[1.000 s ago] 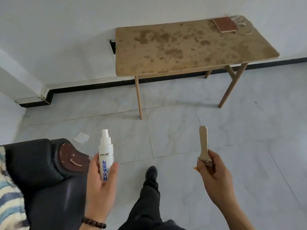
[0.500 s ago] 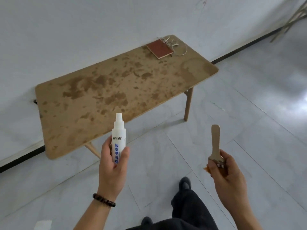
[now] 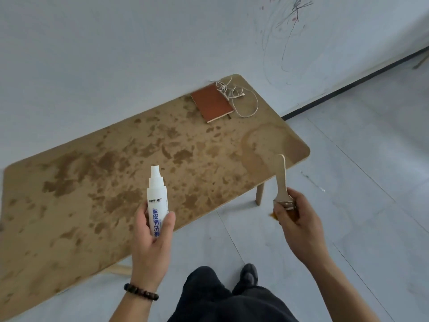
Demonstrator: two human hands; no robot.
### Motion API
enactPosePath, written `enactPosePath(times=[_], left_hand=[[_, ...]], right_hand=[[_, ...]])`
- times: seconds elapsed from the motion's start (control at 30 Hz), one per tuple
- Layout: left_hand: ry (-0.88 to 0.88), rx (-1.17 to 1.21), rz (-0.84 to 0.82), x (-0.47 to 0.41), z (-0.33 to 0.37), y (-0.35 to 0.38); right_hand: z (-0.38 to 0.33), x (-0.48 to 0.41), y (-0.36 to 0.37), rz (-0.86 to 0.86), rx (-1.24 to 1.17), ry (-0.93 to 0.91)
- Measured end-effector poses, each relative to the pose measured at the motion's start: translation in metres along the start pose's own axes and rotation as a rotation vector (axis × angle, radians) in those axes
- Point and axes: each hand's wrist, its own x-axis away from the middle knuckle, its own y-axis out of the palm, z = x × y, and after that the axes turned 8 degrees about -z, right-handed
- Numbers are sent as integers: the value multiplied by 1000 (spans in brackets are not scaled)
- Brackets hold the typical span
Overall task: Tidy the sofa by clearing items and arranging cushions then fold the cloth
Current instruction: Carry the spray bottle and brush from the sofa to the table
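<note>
My left hand (image 3: 151,242) grips a white spray bottle (image 3: 157,198) with blue lettering, held upright over the near edge of a stained wooden table (image 3: 92,182). My right hand (image 3: 299,219) holds a paintbrush (image 3: 283,189) by its metal band and bristles, the wooden handle pointing up beside the table's right end. The sofa, cushions and cloth are out of view.
A brown notebook (image 3: 211,102) and a tangle of pale cord (image 3: 236,96) lie at the table's far right corner. The table stands against a white wall with scribbles (image 3: 287,31). Grey tiled floor (image 3: 348,159) spreads to the right; my dark trouser legs and shoe (image 3: 248,275) are below.
The view has moved closer to the table and away from the sofa arm. Both hands kept their grips and now sit at the table's near edge.
</note>
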Motion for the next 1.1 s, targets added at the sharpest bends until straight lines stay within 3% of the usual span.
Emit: enactPosePath(times=[0.13, 0.4, 0.77, 1.1], left_hand=[[-31, 41, 59, -57, 12, 20], [-236, 98, 8, -202, 6, 71], [-256, 100, -70, -407, 51, 167], [-380, -65, 161, -534, 7, 278]], right_hand=[[-22, -87, 1, -85, 54, -7], [-42, -233, 23, -127, 126, 68], [-72, -448, 15, -160, 270, 26], [-56, -678, 32, -218, 313, 18]])
